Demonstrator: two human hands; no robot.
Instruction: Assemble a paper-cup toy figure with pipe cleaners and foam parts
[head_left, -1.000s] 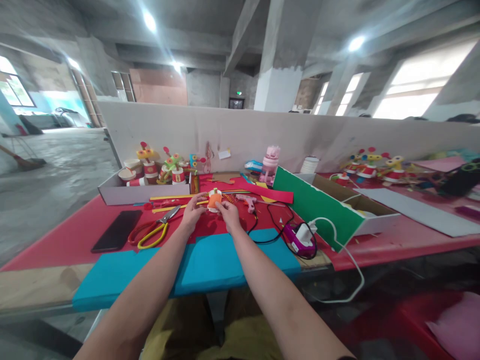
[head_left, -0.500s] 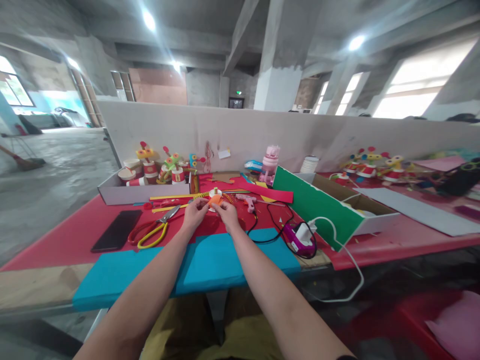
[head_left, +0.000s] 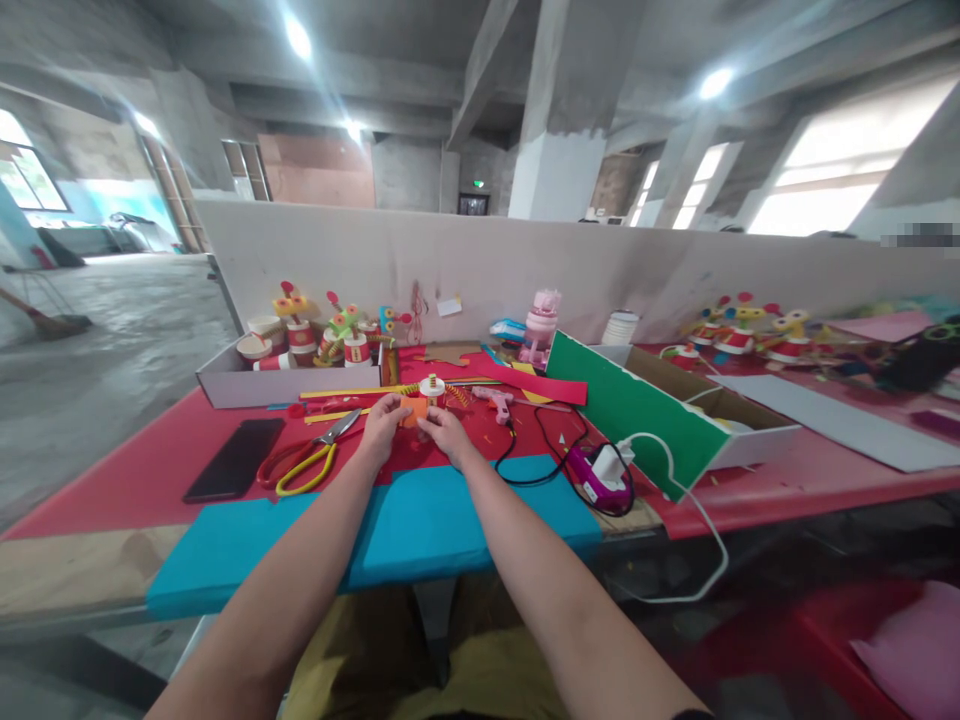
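Grasps orange sheet (head_left: 414, 411) in left hand (head_left: 381, 428) and right hand (head_left: 448, 433), between front edge of table (head_left: 161, 460) and white-topped figure (head_left: 433, 387).

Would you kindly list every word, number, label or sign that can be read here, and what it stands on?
No text can be read with certainty.
Green lit sign in the background: too small.
Red-and-white cup: yellow marking, too blurred.
Purple power block: pale marking, too small.
Orange piece: no text visible.

The orange piece (head_left: 412, 411) looks like matt paper, the scissor blades (head_left: 343, 427) metal, the phone (head_left: 235, 460) smooth.
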